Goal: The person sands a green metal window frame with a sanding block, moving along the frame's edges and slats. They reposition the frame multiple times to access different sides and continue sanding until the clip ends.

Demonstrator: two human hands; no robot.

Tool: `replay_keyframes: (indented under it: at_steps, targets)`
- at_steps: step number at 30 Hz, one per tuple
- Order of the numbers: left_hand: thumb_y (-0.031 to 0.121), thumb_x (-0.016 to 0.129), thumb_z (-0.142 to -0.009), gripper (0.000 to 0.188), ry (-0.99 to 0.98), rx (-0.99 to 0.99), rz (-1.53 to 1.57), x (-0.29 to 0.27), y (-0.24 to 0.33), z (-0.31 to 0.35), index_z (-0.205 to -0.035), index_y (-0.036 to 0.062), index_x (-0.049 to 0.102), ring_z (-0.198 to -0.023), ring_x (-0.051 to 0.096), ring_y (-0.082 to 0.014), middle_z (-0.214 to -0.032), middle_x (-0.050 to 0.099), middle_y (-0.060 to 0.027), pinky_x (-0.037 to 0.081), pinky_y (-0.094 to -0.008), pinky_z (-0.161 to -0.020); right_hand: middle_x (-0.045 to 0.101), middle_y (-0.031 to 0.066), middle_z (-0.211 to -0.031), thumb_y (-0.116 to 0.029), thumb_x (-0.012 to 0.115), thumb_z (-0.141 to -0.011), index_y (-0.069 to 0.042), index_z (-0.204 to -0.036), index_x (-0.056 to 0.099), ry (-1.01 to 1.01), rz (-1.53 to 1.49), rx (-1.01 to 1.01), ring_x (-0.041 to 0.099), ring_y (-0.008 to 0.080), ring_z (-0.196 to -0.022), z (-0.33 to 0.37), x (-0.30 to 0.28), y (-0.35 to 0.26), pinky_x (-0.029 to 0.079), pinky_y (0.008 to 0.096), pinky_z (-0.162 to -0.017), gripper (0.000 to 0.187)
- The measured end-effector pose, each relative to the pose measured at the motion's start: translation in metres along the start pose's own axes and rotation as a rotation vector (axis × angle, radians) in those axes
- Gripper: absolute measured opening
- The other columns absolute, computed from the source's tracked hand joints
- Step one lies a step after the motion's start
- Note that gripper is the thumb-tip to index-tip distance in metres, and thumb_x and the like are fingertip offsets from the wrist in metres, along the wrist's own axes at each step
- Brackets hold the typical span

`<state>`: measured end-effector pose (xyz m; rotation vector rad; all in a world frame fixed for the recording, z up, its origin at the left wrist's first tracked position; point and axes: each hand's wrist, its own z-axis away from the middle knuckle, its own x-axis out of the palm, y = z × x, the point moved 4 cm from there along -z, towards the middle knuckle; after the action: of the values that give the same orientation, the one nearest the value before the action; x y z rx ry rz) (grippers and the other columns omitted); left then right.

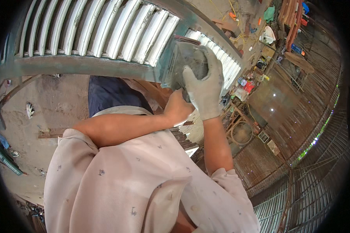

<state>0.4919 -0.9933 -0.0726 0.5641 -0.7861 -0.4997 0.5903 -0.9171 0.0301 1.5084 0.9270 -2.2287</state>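
Sander (175, 64) under gloved right hand (206, 91).

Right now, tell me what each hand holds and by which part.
One dark power tool: the gloved right hand wraps over its rounded top; the left hand grips its end nearest the body.

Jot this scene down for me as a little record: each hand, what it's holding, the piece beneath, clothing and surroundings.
Left hand: bare, gripping the lower end of the handheld tool
Right hand: gloved, closed around the handheld tool's upper part
Tool: dark, boxy, dusty; exact kind unclear
Piece beneath: louvred panel, greenish frame, pale slats; contact with the tool is hard to confirm
Clothing: pale shirt with small dark prints
Surroundings: green cloth-like item and white bag-like item, upper right
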Motion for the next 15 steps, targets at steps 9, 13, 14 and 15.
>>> replay_keyframes:
  at_steps: [9,13,14,15]
  targets:
    - [0.02,0.084,-0.081,0.047,0.021,-0.011,0.045,0.002,0.014,-0.027,-0.111,-0.0135,0.069,-0.106,0.074,-0.0471,-0.103,0.074,-0.0363,0.056,-0.048,-0.093,0.064,0.0212,-0.122,-0.024,0.077,-0.081,-0.008,-0.144,0.06,0.023,0.103,-0.064,0.064,0.0395,-0.116,-0.035,0.001,0.011,0.052,0.0499,-0.104,0.067]
    - [0.02,0.084,-0.079,0.049,0.053,0.034,0.029,-0.001,0.006,-0.02,-0.108,-0.0159,0.068,-0.104,0.075,-0.0484,-0.101,0.074,-0.0375,0.056,-0.0478,-0.092,0.066,0.0207,-0.133,-0.017,0.08,-0.082,-0.003,-0.142,0.063,0.037,0.061,0.009,0.065,0.0364,-0.125,-0.025,0.003,0.003,0.05,0.0451,-0.11,0.064]
    - [0.019,0.084,-0.079,0.049,0.062,0.033,-0.022,-0.001,0.001,-0.021,-0.108,-0.0164,0.067,-0.104,0.075,-0.0485,-0.101,0.074,-0.0375,0.056,-0.0477,-0.092,0.066,0.0206,-0.133,-0.017,0.08,-0.081,-0.003,-0.142,0.063,0.052,0.052,0.0,0.065,0.0361,-0.125,-0.027,0.004,0.005,0.05,0.045,-0.11,0.064]
    - [0.02,0.085,-0.08,0.049,0.04,0.011,-0.016,-0.001,0.003,-0.022,-0.108,-0.0168,0.067,-0.106,0.074,-0.0486,-0.102,0.074,-0.0375,0.056,-0.0476,-0.093,0.066,0.0206,-0.134,-0.017,0.08,-0.081,-0.003,-0.141,0.063,0.065,0.051,-0.003,0.065,0.0359,-0.125,-0.025,0.002,0.007,0.05,0.0449,-0.11,0.064]
